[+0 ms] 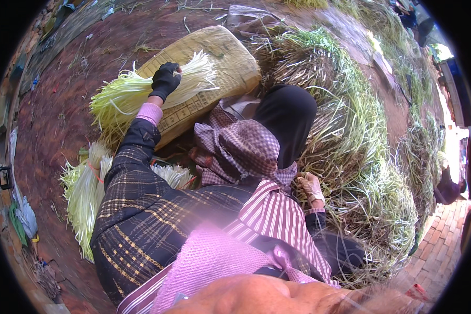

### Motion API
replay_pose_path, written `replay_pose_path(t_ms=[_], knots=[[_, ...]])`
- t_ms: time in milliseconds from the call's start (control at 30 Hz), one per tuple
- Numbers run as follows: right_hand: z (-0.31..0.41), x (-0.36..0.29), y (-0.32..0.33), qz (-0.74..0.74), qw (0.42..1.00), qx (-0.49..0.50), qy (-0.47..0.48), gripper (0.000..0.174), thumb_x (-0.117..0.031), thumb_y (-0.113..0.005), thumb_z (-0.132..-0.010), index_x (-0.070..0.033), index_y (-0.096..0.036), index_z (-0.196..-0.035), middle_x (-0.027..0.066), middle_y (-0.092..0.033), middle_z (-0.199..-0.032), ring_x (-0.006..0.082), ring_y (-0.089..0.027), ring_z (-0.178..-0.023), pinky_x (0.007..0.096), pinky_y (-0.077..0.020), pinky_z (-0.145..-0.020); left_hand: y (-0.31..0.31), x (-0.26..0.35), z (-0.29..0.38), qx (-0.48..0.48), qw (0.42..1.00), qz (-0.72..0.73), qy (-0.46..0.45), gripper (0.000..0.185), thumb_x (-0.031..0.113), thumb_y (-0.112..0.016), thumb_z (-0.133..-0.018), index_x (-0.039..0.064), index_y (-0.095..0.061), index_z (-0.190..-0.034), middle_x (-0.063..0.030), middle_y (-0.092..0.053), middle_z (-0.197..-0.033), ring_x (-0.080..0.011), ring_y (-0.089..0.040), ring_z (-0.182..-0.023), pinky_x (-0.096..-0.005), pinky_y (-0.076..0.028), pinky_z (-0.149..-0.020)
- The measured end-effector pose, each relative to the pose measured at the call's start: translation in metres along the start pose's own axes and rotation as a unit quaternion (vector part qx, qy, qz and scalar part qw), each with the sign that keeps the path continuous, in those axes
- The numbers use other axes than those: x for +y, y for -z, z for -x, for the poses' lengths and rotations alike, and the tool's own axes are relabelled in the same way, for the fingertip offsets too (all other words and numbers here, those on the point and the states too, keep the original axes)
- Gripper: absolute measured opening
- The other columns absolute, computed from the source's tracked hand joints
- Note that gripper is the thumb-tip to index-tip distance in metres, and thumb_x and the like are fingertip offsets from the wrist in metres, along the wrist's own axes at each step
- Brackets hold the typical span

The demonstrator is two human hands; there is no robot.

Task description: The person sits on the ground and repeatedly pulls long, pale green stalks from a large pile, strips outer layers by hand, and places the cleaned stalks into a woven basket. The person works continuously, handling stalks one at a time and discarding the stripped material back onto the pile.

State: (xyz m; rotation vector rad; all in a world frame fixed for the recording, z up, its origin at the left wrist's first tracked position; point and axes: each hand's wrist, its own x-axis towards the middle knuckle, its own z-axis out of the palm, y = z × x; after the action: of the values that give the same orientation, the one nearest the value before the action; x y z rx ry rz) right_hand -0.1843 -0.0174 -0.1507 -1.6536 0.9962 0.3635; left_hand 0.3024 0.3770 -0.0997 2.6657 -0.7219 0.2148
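Observation:
My left hand, in a black glove, is closed around the middle of a loose bunch of pale yellow-white leafy shoots. The bunch lies across a yellow wrapped block bearing printed writing, its leafy ends hanging over the left edge. In a pale covering, my right hand has curled fingers at the edge of a heap of green and straw-coloured stalks; whether it grips anything cannot be told. Below my left forearm lie bundles of similar shoots with red ties, another bundle partly hidden by my sleeve.
My knee in black cloth and a checked cloth lie between my hands. The stalk heap curves along my right side. Reddish ground with scattered scraps extends left. More loose stalks and a brick floor are at the right.

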Motion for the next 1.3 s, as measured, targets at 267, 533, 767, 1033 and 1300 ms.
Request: replay_pose_path(t_ms=[267,533,767,1033,1300], knots=[[-0.001,0.006,-0.003,-0.034,0.999,-0.002,0.004,0.019,-0.011,-0.062,-0.086,-0.003,-0.068,-0.102,-0.0026,-0.057,-0.068,0.0083,-0.048,-0.057,0.0242,-0.0393,-0.053,-0.028,0.016,-0.035,-0.227,0.957,-0.170,0.052,0.108,0.049,-0.082,-0.049,0.009,-0.037,-0.138,-0.0198,-0.048,-0.130,-0.0390,-0.049,-0.117,-0.0521,-0.042,-0.094],[-0.007,0.019,-0.004,0.010,1.000,0.007,-0.022,0.022,-0.013,-0.064,-0.085,0.000,-0.066,-0.103,0.0029,-0.060,-0.073,0.0120,-0.051,-0.064,0.0284,-0.0425,-0.059,-0.045,-0.022,-0.049,-0.344,0.936,0.055,0.047,0.108,0.044,-0.083,-0.050,0.002,-0.036,-0.137,-0.0273,-0.050,-0.132,-0.0405,-0.051,-0.119,-0.0419,-0.041,-0.099],[-0.014,0.009,-0.013,0.042,0.999,-0.011,-0.023,0.024,-0.016,-0.067,-0.083,0.002,-0.064,-0.100,0.0120,-0.066,-0.082,0.0191,-0.059,-0.073,0.0324,-0.0465,-0.068,-0.031,0.023,0.005,-0.252,0.959,-0.127,0.012,0.120,0.046,-0.085,-0.048,0.002,-0.025,-0.142,-0.0261,-0.045,-0.132,-0.0393,-0.048,-0.120,-0.0415,-0.040,-0.100],[-0.007,0.004,-0.002,0.174,0.962,0.028,0.208,0.031,-0.029,-0.061,-0.085,-0.001,-0.063,-0.097,0.0106,-0.062,-0.080,0.0219,-0.058,-0.075,0.0336,-0.0458,-0.068,-0.071,-0.010,0.006,-0.143,0.986,-0.077,0.029,0.101,0.035,-0.080,-0.056,0.002,-0.036,-0.140,-0.0223,-0.052,-0.129,-0.0359,-0.051,-0.120,-0.0409,-0.042,-0.101],[-0.007,-0.015,0.063,-0.228,0.966,0.071,0.100,0.010,-0.005,-0.063,-0.084,-0.002,-0.068,-0.092,0.0070,-0.068,-0.082,0.0127,-0.062,-0.060,0.0259,-0.0501,-0.052,-0.067,-0.024,-0.032,-0.268,0.952,-0.142,0.041,0.112,0.023,-0.079,-0.053,0.008,-0.021,-0.147,-0.0221,-0.046,-0.137,-0.0380,-0.046,-0.125,-0.0423,-0.040,-0.102]])
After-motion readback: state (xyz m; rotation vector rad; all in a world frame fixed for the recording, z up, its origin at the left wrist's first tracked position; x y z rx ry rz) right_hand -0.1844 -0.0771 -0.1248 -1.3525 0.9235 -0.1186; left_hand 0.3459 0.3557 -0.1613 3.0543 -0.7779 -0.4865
